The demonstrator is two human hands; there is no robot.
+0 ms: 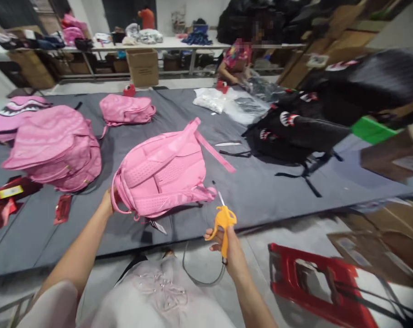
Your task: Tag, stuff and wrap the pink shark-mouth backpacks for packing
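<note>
A pink backpack [179, 173] lies on the grey-covered table, its padded back panel and shoulder straps facing up. My left hand [111, 199] grips it at the left end, by the top loop; most of the fingers are hidden behind the fabric. In my right hand [223, 237] is a yellow air blow gun [225, 221] with a thin metal nozzle and a hose hanging from its handle. The nozzle points away from me, close to the lower strap's end but apart from it. A small white tag [158, 226] hangs from the backpack's near edge.
More pink backpacks [59, 146] and a small pink bag [126, 109] stand on the left of the table [240, 196]. Black bags [295, 136] are piled on the right. Across the table a person [238, 61] handles clear plastic. A red stool [305, 278] stands at lower right.
</note>
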